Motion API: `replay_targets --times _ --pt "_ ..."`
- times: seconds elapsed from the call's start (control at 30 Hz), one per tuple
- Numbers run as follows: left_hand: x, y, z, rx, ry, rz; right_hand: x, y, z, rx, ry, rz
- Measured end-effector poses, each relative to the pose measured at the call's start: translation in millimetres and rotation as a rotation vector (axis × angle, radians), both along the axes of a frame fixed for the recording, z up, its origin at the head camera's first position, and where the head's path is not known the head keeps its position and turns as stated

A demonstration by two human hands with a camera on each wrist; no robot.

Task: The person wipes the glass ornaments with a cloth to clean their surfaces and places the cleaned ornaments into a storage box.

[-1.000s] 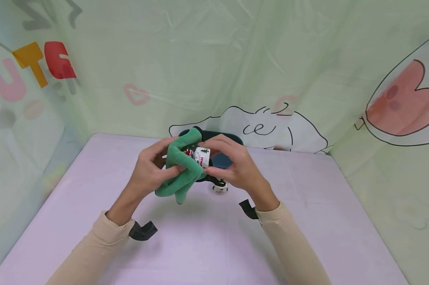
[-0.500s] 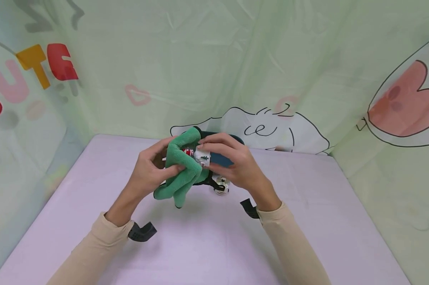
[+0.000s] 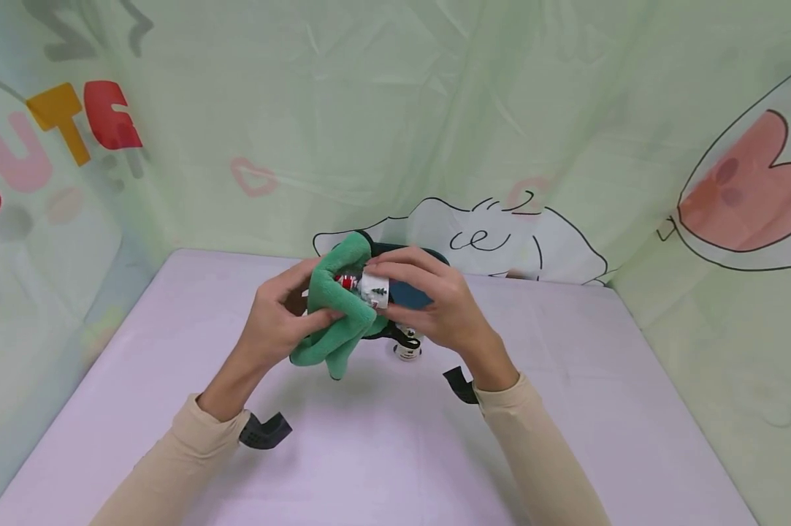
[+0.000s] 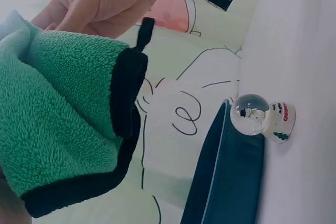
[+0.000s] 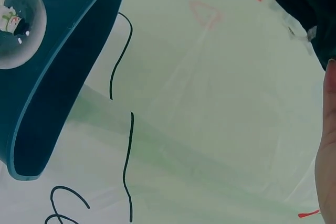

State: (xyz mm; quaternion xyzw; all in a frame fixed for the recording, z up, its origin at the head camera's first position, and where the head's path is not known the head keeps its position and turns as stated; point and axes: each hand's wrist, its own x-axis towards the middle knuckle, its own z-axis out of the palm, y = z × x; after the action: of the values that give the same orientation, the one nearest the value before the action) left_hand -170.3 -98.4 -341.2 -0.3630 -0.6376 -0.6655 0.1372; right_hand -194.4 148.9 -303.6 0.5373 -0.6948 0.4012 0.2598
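My left hand [image 3: 273, 310] grips a green towel [image 3: 334, 292] with black edging, thumb in front, wrapped around the glass end of a snow globe [image 3: 375, 289]. A bit of red shows inside the glass; the rest of the ball is hidden by the towel. With fingers above and thumb below, my right hand [image 3: 437, 301] pinches the globe's white base, which bears a small green tree. Below the hands, a second snow globe [image 4: 252, 115] stands upright on the table, a snowman inside it. In the left wrist view the towel [image 4: 63, 103] hangs with its black loop showing.
A dark blue bin [image 5: 68, 35] stands behind the second globe, near the back edge of the pale lilac table [image 3: 395, 453]. Light green curtains [image 3: 369, 131] with printed drawings enclose the back and sides.
The held globe's base has turned: red lettering faced out a second ago, now the tree does. My right fingers have shifted on the base. The towel has moved only slightly.
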Motion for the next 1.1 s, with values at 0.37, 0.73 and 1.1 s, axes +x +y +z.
replay_targets --times 0.37,0.73,1.1 --pt "-1.2 2.9 0.2 0.008 0.122 0.076 3.6 0.0 -1.2 -0.017 -0.059 -0.073" --pt "-1.8 2.9 -0.7 -0.018 0.18 0.115 4.0 0.3 -1.1 -0.016 -0.137 -0.112" --pt "-4.1 4.0 -0.4 -0.031 0.212 0.123 6.1 0.8 0.1 0.015 -0.272 -0.138"
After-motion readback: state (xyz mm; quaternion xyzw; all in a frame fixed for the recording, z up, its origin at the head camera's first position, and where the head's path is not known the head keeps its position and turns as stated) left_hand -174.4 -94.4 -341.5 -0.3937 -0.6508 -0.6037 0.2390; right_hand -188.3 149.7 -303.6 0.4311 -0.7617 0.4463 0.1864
